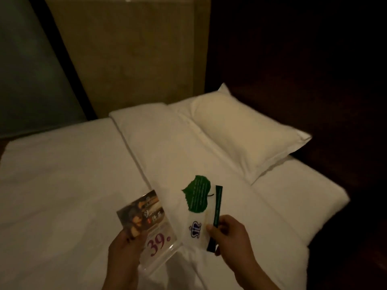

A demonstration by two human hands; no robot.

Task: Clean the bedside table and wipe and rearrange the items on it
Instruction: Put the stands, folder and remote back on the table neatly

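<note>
Nearest the camera, the left hand grips a clear acrylic sign stand holding a brown photo card with a large purple "39.". The thumb lies across the card's lower left face and the fingers are curled behind. The stand tilts, with its transparent foot low and toward the person.

Just beside it, the right hand pinches a thin dark green strip with fine print between the thumb and curled fingers. Touching the strip on its left is a white card with a blue crest. A green leaf-shaped card shows past the white card's upper end. I cannot tell whether the leaf is a separate piece. Both sets of items are over the near part of a bed with a white sheet.

Farther back, a flat white pillow lies beside a plumper white pillow to its right. Behind them are a dark wooden headboard, a beige textured wall panel and a dim greenish pane.
</note>
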